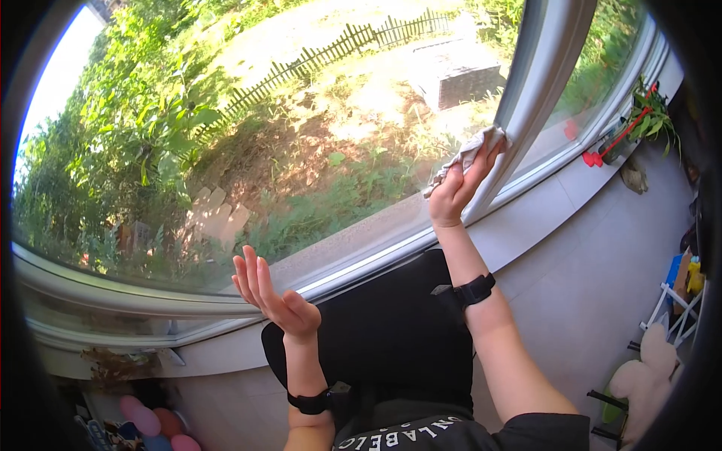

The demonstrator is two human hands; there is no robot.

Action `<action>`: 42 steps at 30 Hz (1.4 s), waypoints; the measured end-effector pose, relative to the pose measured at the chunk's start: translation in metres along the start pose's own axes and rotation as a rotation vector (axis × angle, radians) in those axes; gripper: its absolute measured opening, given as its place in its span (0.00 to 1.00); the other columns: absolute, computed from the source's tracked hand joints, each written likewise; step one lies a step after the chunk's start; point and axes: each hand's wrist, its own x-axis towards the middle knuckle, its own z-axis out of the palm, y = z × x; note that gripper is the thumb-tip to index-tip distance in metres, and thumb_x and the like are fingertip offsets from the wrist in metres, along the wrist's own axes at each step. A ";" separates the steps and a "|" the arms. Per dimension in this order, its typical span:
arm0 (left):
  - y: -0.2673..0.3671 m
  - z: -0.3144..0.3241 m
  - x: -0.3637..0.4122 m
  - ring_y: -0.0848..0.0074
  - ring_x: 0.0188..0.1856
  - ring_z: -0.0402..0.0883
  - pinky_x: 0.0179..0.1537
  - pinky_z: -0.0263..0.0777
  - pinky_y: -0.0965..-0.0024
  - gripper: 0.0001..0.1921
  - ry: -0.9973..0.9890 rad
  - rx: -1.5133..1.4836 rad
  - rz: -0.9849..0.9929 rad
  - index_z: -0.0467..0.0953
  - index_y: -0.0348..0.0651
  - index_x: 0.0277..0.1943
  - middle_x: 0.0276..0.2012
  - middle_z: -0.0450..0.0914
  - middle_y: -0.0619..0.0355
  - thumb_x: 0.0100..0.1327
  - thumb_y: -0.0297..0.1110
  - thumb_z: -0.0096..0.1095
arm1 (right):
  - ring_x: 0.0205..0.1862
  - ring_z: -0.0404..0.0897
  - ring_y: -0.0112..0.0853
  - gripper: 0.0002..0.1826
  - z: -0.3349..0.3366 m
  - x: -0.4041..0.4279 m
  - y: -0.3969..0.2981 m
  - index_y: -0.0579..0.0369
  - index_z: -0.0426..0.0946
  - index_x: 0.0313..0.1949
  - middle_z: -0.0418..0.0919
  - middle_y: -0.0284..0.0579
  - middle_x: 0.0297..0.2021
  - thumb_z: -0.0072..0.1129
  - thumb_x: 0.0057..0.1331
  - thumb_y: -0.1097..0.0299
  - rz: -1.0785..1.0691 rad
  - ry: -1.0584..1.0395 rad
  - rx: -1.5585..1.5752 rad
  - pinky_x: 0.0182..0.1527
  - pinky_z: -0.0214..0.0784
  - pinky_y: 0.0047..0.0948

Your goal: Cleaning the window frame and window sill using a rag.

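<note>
A large window pane (316, 169) in a white frame (541, 84) fills the view before me. My right hand (459, 189) presses a crumpled pale cloth (471, 152) to the glass at the pane's lower right, beside the upright of the frame. Raised near the lower edge of the pane, my left hand (279, 299) holds nothing, its fingers extended and thumb apart. Whether its fingertips touch the glass cannot be told. Each forearm wears a black strap (475, 290).
Along the right of the white sill (530, 231) stand a leafy plant (648, 115) and a red heart-tipped stick (626, 132). A white folding rack (677, 310) and a cream plush toy (643, 383) are at lower right. Balloons (144, 417) lie at lower left.
</note>
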 end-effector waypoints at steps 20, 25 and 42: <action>-0.096 -0.102 -0.048 0.52 0.71 0.54 0.69 0.45 0.51 0.26 0.111 0.163 -0.333 0.56 0.29 0.66 0.66 0.61 0.39 0.74 0.41 0.27 | 0.67 0.58 0.40 0.24 0.115 -0.200 -0.225 0.38 0.73 0.59 0.64 0.45 0.64 0.54 0.62 0.66 -0.605 -0.378 0.138 0.64 0.50 0.49; -0.127 -0.106 -0.034 0.48 0.68 0.58 0.66 0.52 0.51 0.26 0.099 0.081 -0.217 0.59 0.30 0.65 0.64 0.64 0.38 0.73 0.42 0.30 | 0.59 0.68 0.31 0.22 0.123 -0.206 -0.251 0.43 0.76 0.56 0.67 0.38 0.63 0.53 0.61 0.64 -0.763 -0.473 0.181 0.50 0.63 0.34; -0.145 -0.029 -0.063 0.51 0.71 0.53 0.69 0.45 0.53 0.27 0.223 0.087 0.195 0.56 0.30 0.65 0.67 0.59 0.39 0.74 0.43 0.35 | 0.64 0.66 0.27 0.23 0.099 -0.190 -0.157 0.39 0.74 0.58 0.68 0.33 0.63 0.53 0.62 0.66 -0.925 -0.567 0.232 0.69 0.50 0.37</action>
